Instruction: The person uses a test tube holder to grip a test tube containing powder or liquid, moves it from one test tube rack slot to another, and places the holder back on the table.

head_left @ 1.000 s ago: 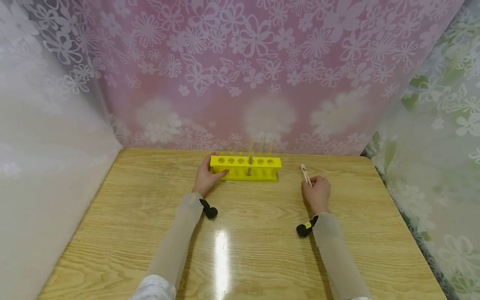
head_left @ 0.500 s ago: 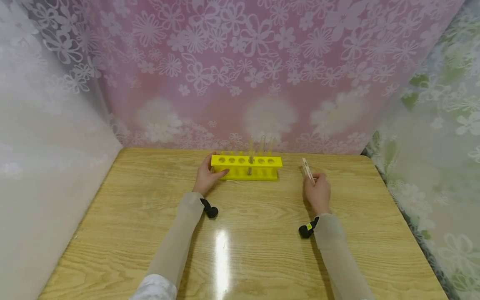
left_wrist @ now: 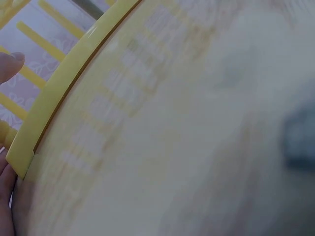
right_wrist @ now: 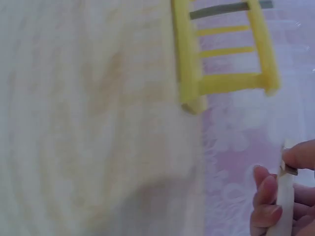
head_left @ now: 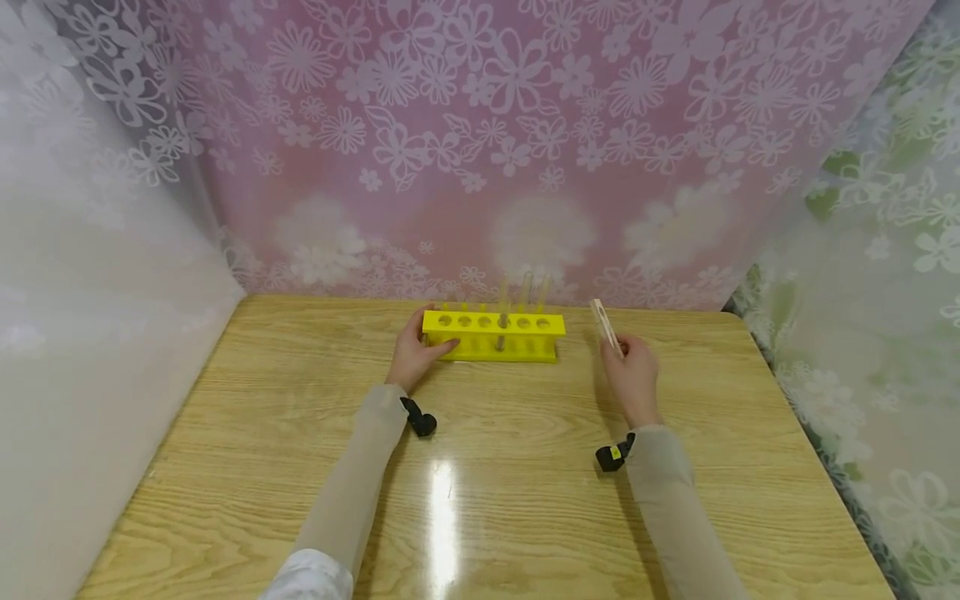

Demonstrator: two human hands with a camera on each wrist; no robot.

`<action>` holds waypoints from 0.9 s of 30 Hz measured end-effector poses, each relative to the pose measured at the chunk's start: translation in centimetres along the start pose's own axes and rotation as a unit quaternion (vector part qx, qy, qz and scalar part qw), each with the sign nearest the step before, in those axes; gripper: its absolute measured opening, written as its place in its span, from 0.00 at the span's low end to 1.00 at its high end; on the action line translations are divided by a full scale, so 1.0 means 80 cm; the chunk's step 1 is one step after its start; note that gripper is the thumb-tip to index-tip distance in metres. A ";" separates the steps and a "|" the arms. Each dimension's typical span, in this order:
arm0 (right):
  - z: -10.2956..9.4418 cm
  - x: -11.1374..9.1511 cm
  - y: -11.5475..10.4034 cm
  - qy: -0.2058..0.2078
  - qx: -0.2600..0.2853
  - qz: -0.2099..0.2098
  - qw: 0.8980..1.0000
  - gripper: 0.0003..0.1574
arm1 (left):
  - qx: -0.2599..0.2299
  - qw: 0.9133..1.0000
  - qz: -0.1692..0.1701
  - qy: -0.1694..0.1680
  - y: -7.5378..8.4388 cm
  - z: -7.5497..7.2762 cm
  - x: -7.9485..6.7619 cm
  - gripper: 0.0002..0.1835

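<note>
Left grip grasping left end of yellow rack, thumb across the front, other fingers mostly hidden behind that end. Rack sits upright near back edge of the surface, about mid-length, long side running along that edge. Six holes across the top; fourth from left carries an upright glass tube, grey lower part showing under the top plate. Two more clear tubes stand behind the two right-hand holes; can't tell how they're seated. Right grip pinching a pale wooden clip between thumb and fingers, clip tilted, far end pointing at back edge. Clip is apart from rack, between it and back right corner. Black wrist cameras on both sleeves. Pink floral backdrop behind back edge. Glare streak toward front edge.
</note>
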State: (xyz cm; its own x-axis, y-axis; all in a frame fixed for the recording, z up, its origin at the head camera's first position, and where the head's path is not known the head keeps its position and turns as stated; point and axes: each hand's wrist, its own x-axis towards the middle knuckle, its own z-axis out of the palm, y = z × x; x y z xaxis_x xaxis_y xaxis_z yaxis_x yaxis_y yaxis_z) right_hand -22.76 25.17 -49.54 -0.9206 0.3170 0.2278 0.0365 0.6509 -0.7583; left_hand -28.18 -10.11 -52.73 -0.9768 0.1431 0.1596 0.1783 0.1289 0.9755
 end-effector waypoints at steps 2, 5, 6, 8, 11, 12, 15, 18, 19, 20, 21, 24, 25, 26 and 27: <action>-0.004 0.000 -0.011 -0.010 -0.006 -0.012 1.000 0.20 | -0.001 1.000 0.002 -0.002 -0.002 0.000 0.001 0.42; -0.011 -0.002 -0.027 -0.023 -0.012 -0.029 0.999 0.20 | -0.002 1.000 0.001 -0.004 -0.016 0.001 0.008 0.43; -0.013 -0.002 -0.031 -0.027 -0.013 -0.035 0.999 0.20 | 0.000 1.000 -0.002 -0.004 -0.022 0.001 0.010 0.43; -0.016 -0.004 -0.040 -0.030 -0.013 -0.045 0.998 0.21 | 0.003 1.000 -0.007 -0.007 -0.033 0.000 0.014 0.44; -0.020 -0.005 -0.050 -0.032 -0.013 -0.057 0.998 0.22 | 0.010 1.000 -0.015 -0.015 -0.044 -0.002 0.018 0.46; -0.021 -0.006 -0.053 -0.032 -0.012 -0.060 0.998 0.21 | 0.011 1.000 -0.017 -0.020 -0.046 -0.004 0.018 0.47; -0.024 -0.008 -0.059 -0.030 -0.014 -0.068 0.997 0.19 | 0.021 0.999 -0.023 -0.038 -0.049 -0.007 0.019 0.50; -0.027 -0.009 -0.065 -0.026 -0.018 -0.075 0.997 0.18 | 0.045 0.997 -0.036 -0.054 -0.050 -0.009 0.020 0.51; -0.028 -0.010 -0.067 -0.026 -0.020 -0.077 0.996 0.18 | 0.052 0.996 -0.040 -0.058 -0.051 -0.010 0.020 0.51; -0.029 -0.011 -0.069 -0.026 -0.021 -0.079 0.996 0.18 | 0.061 0.995 -0.043 -0.061 -0.051 -0.010 0.021 0.52; -0.030 -0.012 -0.071 -0.026 -0.023 -0.080 0.996 0.19 | 0.067 0.995 -0.043 -0.063 -0.052 -0.010 0.021 0.51; -0.033 -0.014 -0.079 -0.029 -0.027 -0.089 0.995 0.20 | 0.080 0.994 -0.042 -0.068 -0.055 -0.011 0.022 0.49; -0.035 -0.015 -0.082 -0.030 -0.027 -0.093 0.995 0.20 | 0.084 0.993 -0.040 -0.068 -0.056 -0.011 0.023 0.49; -0.036 -0.016 -0.084 -0.030 -0.026 -0.099 0.994 0.19 | 0.086 0.993 -0.039 -0.068 -0.057 -0.011 0.023 0.48; -0.037 -0.016 -0.087 -0.029 -0.026 -0.105 0.994 0.19 | 0.086 0.993 -0.038 -0.068 -0.057 -0.011 0.023 0.48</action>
State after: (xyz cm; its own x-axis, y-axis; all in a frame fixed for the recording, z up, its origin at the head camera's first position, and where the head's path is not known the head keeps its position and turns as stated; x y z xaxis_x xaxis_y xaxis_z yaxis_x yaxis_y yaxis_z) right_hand -20.66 22.27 -42.72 -0.9310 0.1303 0.3411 -0.1411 0.7332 -0.6652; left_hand -30.88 -11.30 -56.76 -0.9653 0.2558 0.0523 0.1327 0.3080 0.9421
